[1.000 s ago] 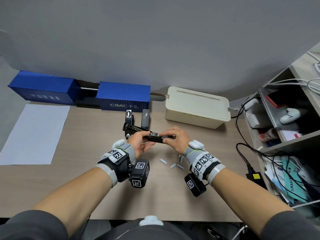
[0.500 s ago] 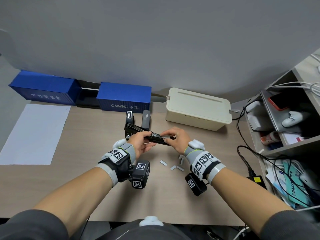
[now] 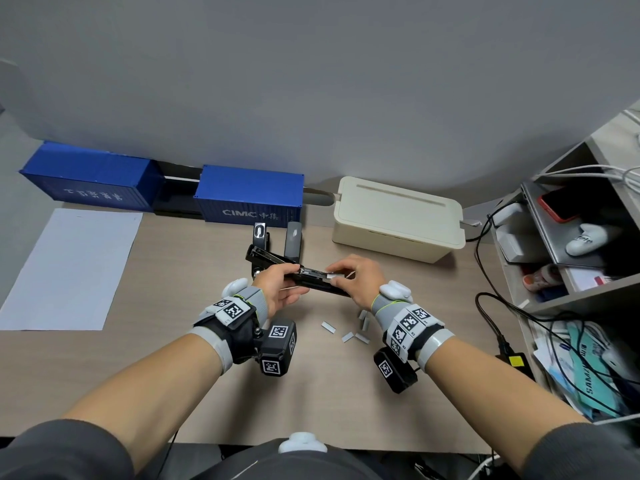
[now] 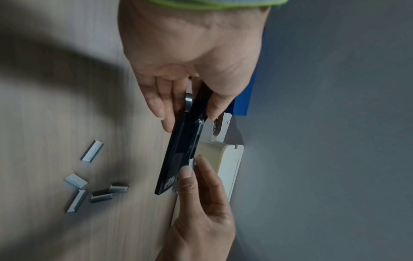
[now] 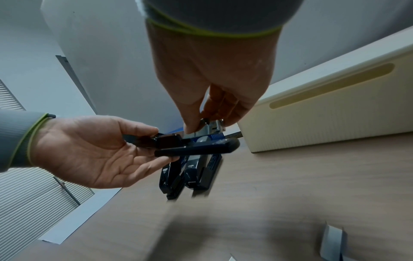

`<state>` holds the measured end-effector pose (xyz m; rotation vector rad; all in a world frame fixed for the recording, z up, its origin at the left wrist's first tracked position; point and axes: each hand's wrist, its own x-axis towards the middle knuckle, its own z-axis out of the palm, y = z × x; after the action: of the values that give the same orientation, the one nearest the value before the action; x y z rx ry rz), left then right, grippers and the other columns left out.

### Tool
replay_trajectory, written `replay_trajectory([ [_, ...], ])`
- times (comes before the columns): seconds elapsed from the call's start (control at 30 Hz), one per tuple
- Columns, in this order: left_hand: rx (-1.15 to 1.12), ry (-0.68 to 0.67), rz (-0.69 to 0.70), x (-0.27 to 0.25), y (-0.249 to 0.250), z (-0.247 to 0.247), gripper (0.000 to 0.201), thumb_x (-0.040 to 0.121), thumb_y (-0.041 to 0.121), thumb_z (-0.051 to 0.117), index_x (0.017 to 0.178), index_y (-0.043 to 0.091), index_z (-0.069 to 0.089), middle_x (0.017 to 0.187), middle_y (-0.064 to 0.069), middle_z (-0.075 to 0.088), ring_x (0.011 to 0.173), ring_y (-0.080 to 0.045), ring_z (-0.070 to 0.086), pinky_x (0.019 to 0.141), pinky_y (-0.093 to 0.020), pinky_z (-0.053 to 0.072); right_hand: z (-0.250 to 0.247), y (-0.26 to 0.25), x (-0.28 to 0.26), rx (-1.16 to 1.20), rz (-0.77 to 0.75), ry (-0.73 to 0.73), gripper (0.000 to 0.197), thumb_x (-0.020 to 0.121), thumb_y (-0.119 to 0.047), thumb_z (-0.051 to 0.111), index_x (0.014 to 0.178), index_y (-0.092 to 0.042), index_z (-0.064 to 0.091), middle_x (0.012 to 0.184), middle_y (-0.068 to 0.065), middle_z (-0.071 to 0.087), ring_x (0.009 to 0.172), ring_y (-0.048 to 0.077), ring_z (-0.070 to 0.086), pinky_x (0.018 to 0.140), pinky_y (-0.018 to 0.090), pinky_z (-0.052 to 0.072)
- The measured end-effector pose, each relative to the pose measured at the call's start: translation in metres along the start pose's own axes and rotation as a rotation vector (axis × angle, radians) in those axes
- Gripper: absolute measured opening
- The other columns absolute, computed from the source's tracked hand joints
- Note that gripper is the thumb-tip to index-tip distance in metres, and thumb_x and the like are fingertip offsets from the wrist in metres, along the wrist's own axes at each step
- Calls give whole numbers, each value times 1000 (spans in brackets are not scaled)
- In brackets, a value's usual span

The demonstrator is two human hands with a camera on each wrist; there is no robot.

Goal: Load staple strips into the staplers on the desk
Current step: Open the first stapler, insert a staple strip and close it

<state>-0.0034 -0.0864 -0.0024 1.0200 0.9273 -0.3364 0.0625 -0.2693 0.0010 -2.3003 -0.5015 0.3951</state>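
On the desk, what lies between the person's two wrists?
Loose staple strips lie scattered on the bare desk, below the stapler both hands hold. The head view shows it.

Left hand (image 3: 277, 289) gripping, right hand (image 3: 360, 278) pinching, forearms converging.

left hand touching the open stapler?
Touching. The right wrist view shows the left hand gripping the open stapler's rear end between thumb and fingers.

An open black stapler (image 3: 304, 277) is held above the desk, silver staple strips (image 3: 346, 332) scattered beneath.
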Motion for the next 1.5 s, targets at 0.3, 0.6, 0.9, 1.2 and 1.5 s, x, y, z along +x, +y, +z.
replay_trajectory([
  [0.3,18,-4,-1,-2,2,-4,20,90,24,62,105,10,63,98,-9,74,81,-23,74,64,-26,50,-3,-4,-2,14,8,-8,20,76,-17,76,96,-18,77,87,-10,64,72,3,55,69,4,37],
  [0.6,29,8,6,-1,1,-5,20,88,25,63,102,10,64,96,-10,75,87,-25,75,60,-26,50,1,-7,0,3,-31,12,12,75,-15,75,86,-17,78,81,-8,63,71,8,56,72,19,43],
  [0.9,22,16,9,-2,0,-4,19,88,23,63,101,9,63,94,-11,75,76,-24,75,54,-25,50,5,-8,-2,-2,-38,26,14,73,-13,76,86,-17,76,81,-8,67,72,7,57,72,18,43],
  [1.2,15,9,0,-3,-1,-6,19,90,24,62,103,11,62,95,-9,73,83,-25,74,59,-25,49,5,-8,-3,-2,13,-27,22,80,-23,72,101,-25,74,94,-7,74,82,3,60,73,1,36],
  [1.5,-27,10,-14,0,-1,-8,23,90,26,61,109,13,61,98,-9,73,84,-24,73,59,-25,48,-10,19,-8,92,101,-19,26,91,-28,55,76,-23,76,85,-16,64,93,10,57,81,24,39],
])
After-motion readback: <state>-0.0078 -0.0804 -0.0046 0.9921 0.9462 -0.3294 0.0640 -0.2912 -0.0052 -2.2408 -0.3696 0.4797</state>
